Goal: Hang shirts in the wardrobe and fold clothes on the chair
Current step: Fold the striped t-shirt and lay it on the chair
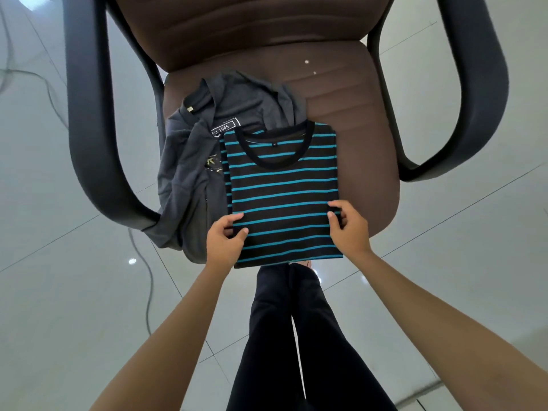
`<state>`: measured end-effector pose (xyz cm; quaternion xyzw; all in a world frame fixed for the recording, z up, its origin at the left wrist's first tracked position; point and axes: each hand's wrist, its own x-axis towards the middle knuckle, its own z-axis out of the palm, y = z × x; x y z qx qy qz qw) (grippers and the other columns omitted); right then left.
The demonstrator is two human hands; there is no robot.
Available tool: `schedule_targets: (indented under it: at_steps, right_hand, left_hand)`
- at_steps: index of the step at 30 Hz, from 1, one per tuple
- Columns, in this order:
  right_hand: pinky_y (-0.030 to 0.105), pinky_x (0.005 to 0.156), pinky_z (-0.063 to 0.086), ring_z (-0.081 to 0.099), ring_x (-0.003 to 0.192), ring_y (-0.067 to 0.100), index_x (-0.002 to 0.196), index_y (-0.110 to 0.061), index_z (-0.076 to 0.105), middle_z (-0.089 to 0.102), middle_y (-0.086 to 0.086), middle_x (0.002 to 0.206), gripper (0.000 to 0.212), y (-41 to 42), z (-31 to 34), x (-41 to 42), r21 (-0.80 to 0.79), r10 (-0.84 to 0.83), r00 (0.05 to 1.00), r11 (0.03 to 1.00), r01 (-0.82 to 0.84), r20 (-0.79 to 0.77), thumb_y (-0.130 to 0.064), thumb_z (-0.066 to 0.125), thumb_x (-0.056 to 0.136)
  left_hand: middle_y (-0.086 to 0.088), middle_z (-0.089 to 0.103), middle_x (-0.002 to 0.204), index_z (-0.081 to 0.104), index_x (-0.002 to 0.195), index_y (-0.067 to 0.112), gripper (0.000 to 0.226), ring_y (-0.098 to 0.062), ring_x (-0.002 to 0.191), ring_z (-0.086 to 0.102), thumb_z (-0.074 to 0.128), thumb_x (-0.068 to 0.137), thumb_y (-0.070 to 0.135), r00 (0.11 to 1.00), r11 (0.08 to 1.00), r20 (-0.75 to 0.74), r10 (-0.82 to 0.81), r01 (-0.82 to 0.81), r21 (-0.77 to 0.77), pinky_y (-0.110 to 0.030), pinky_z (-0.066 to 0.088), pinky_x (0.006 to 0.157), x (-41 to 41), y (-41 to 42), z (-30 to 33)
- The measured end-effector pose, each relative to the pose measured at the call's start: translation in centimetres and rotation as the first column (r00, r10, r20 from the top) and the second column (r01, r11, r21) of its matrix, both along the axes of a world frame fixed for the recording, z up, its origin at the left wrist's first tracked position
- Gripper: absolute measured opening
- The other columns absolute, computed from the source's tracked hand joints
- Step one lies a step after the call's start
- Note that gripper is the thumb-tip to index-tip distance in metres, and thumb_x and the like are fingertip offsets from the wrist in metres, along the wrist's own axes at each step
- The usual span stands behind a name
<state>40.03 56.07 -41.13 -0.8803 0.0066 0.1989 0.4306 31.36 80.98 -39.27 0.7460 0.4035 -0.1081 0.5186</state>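
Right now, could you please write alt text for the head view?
Two hands, left and right, grip the near sides of a folded striped shirt on a brown chair. A crumpled grey shirt lies partly beneath it, to its left.

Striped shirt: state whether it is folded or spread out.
Folded. The striped shirt lies as a neat rectangle on the chair seat, sleeves tucked away, collar up top.

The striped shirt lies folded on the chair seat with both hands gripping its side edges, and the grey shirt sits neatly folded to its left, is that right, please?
Not quite. The head view shows the grey shirt crumpled and unfolded, hanging off the seat edge. The rest holds: the striped shirt lies folded on the chair, left hand and right hand gripping its side edges.
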Motion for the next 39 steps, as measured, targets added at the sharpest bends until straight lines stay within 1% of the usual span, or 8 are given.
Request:
schedule_targets:
  at_steps: [5,10,16,22,28,31,35,39]
  right_hand:
    - [0.03,0.078,0.059,0.063,0.083,0.014,0.121,-0.015,0.053,0.057,-0.011,0.086,0.027,-1.6,0.2,-2.5,-0.006,-0.017,0.995,1.0,0.017,-0.099,-0.016,0.058,0.094]
    - [0.016,0.08,0.055,0.062,0.104,0.017,0.126,-0.02,0.051,0.061,0.001,0.116,0.035,-1.9,0.1,-3.3,0.08,-0.008,0.99,0.997,0.019,-0.14,-0.016,0.061,0.092]
    - [0.01,0.085,0.047,0.052,0.122,0.017,0.13,-0.021,0.052,0.052,0.001,0.135,0.046,-2.3,0.2,-3.6,0.171,0.016,0.976,0.985,0.022,-0.219,-0.006,0.064,0.088]
    - [0.026,0.099,0.045,0.044,0.133,0.017,0.137,-0.027,0.046,0.045,-0.003,0.142,0.055,-2.8,-0.3,-4.0,0.182,0.071,0.958,0.983,-0.02,-0.278,-0.004,0.062,0.09]
    - [0.032,0.098,0.047,0.046,0.131,0.02,0.138,-0.029,0.044,0.045,-0.002,0.142,0.056,-3.5,-0.5,-3.5,0.145,0.114,0.946,0.987,-0.073,-0.303,-0.006,0.063,0.09]
    - [0.032,0.097,0.05,0.053,0.119,0.02,0.137,-0.028,0.046,0.049,0.003,0.131,0.054,-3.5,-0.5,-3.4,0.004,0.161,0.966,0.987,-0.163,-0.201,-0.016,0.066,0.089]
    - [0.033,0.096,0.051,0.052,0.105,0.016,0.132,-0.026,0.053,0.044,0.002,0.119,0.047,-2.7,-0.3,-1.8,-0.069,0.144,0.989,0.987,-0.146,-0.039,-0.028,0.068,0.087]
    - [0.034,0.1,0.042,0.047,0.114,0.019,0.134,-0.033,0.05,0.045,0.005,0.126,0.05,-0.7,-0.5,1.5,-0.11,0.137,0.99,0.985,-0.135,0.018,-0.036,0.065,0.087]
  left_hand:
    - [-0.003,0.059,0.102,0.064,0.113,0.021,0.032,-0.014,0.089,0.058,0.069,0.084,0.009,0.979,0.975,-0.036,0.2,-0.202,-0.089,-0.031,0.051,0.089,-1.8,-1.8,0.2]
    - [0.0,0.064,0.106,0.064,0.116,0.016,0.035,-0.007,0.095,0.06,0.068,0.084,0.004,0.949,0.915,-0.029,0.315,-0.311,-0.256,-0.027,0.05,0.09,-2.2,-2.6,0.8]
    - [0.001,0.061,0.115,0.065,0.11,0.017,0.033,-0.014,0.107,0.06,0.065,0.083,-0.002,0.99,0.954,0.009,0.14,-0.133,-0.267,-0.03,0.053,0.091,-3.4,-2.2,1.1]
    - [-0.003,0.058,0.122,0.061,0.118,0.013,0.039,-0.017,0.111,0.058,0.063,0.083,-0.004,0.995,0.962,-0.009,0.096,-0.095,-0.257,-0.035,0.053,0.092,-4.2,-1.5,1.2]
    - [-0.006,0.057,0.104,0.057,0.115,0.014,0.036,-0.023,0.103,0.06,0.066,0.083,0.0,0.994,0.993,-0.054,-0.096,0.092,-0.068,-0.043,0.054,0.091,-4.5,-0.7,0.6]
    - [-0.007,0.055,0.096,0.056,0.11,0.015,0.033,-0.022,0.09,0.062,0.069,0.081,0.004,0.978,0.977,-0.075,-0.196,0.201,0.065,-0.04,0.056,0.086,-4.4,-0.7,0.6]
    - [-0.002,0.047,0.111,0.059,0.112,0.017,0.032,-0.013,0.092,0.054,0.07,0.082,0.019,0.97,0.938,0.042,-0.239,0.219,0.267,-0.023,0.048,0.084,-2.4,-0.2,1.2]
    - [-0.002,0.043,0.122,0.052,0.125,0.027,0.042,-0.012,0.108,0.047,0.066,0.085,0.031,0.973,0.949,0.024,-0.229,0.218,0.229,-0.025,0.04,0.095,1.6,0.3,0.9]
